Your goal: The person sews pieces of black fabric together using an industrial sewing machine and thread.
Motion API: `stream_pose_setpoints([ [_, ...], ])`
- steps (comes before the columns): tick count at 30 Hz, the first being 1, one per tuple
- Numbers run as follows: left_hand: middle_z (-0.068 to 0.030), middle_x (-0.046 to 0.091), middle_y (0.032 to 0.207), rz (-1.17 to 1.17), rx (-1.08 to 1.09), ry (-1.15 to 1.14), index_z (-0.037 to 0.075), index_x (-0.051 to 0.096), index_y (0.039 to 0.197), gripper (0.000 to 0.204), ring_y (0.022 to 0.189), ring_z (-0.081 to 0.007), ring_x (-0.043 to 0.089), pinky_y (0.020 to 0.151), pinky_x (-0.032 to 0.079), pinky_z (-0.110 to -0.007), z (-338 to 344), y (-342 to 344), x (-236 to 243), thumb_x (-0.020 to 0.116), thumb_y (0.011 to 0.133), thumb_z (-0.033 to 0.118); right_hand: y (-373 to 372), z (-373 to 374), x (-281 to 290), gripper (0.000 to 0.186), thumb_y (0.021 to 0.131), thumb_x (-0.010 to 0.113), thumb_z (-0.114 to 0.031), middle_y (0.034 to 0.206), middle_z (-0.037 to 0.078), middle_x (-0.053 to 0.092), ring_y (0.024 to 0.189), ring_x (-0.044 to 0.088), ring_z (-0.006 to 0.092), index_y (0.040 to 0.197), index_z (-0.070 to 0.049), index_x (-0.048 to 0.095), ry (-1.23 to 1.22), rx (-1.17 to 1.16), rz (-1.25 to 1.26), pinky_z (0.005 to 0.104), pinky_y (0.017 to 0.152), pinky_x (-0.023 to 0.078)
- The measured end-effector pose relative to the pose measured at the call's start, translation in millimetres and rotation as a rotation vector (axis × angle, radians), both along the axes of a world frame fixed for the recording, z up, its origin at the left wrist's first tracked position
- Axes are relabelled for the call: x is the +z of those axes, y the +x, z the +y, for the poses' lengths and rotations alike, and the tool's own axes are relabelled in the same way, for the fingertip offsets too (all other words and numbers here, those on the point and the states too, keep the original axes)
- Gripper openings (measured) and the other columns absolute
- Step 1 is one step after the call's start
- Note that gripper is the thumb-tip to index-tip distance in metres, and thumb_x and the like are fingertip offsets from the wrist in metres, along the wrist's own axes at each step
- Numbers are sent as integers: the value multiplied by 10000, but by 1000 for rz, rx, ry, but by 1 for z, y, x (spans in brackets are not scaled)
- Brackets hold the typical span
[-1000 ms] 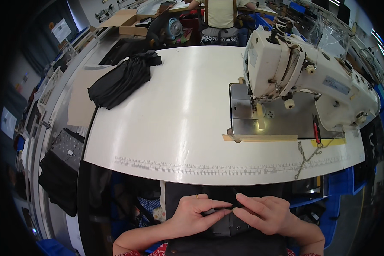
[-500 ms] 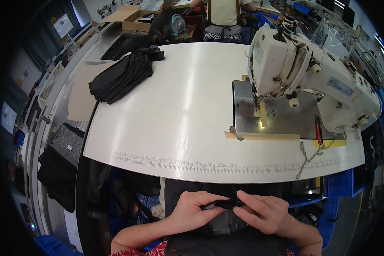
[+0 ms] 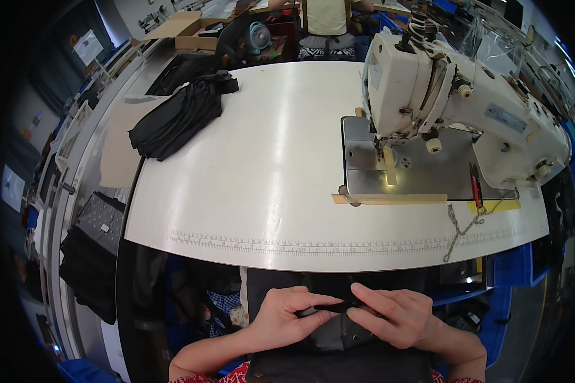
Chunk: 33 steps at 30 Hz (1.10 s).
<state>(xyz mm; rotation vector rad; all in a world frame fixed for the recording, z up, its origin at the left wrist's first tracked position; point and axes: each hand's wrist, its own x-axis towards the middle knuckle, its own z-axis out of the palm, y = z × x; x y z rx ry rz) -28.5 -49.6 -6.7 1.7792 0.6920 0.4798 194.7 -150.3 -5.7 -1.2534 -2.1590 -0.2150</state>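
Note:
Just below the front edge of the white table (image 3: 236,191), my left hand (image 3: 287,319) pinches a small black piece of fabric (image 3: 332,306) between thumb and fingertips. My right hand (image 3: 393,319) grips the same piece from the other side, its fingertips close to those of the left. The piece is partly hidden by the fingers and hard to tell from the dark cloth (image 3: 278,367) beneath, which has metal eyelets or snaps on it.
A white sewing machine (image 3: 402,86) stands on the right, red-handled snips (image 3: 476,188) and a chain (image 3: 457,233) beside it. Bunched black fabric (image 3: 176,118) lies top left, dark cloths (image 3: 86,281) at the left. Blue bins (image 3: 514,268) sit below right. A co-worker (image 3: 322,19) sits beyond the table.
Over the last second both hands have shifted slightly upward in view, still pinching the black piece, whose dark shape now shows more between the fingertips. The table and machine sit slightly higher in view.

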Motion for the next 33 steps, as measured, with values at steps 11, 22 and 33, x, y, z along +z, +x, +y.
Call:
stream_pose_setpoints([
  [11, -42, 630, 635, -43, -21, 198, 96, 776, 1062, 306, 536, -135, 493, 479, 407, -258, -4, 5, -2, 794, 760, 52, -1, 8, 2, 218, 799, 766, -142, 1173, 100, 705, 948, 714, 216, 965, -91, 634, -57, 6, 149, 234, 655, 559],
  [22, -48, 729, 775, -124, -85, 286, 73, 772, 1028, 281, 528, -158, 485, 510, 441, -265, 0, 8, -4, 801, 750, 42, 12, 18, 20, 334, 832, 783, -182, 964, 4, 722, 732, 689, 130, 1130, -89, 663, -386, 130, 279, 239, 568, 541],
  [33, -55, 730, 777, -123, -91, 180, 71, 773, 1018, 251, 538, -159, 486, 519, 437, -263, 1, 8, -4, 807, 770, 57, 16, 22, 21, 192, 863, 758, -184, 749, -12, 660, 650, 660, 117, 1017, -97, 683, -422, 206, 174, 240, 505, 497],
])
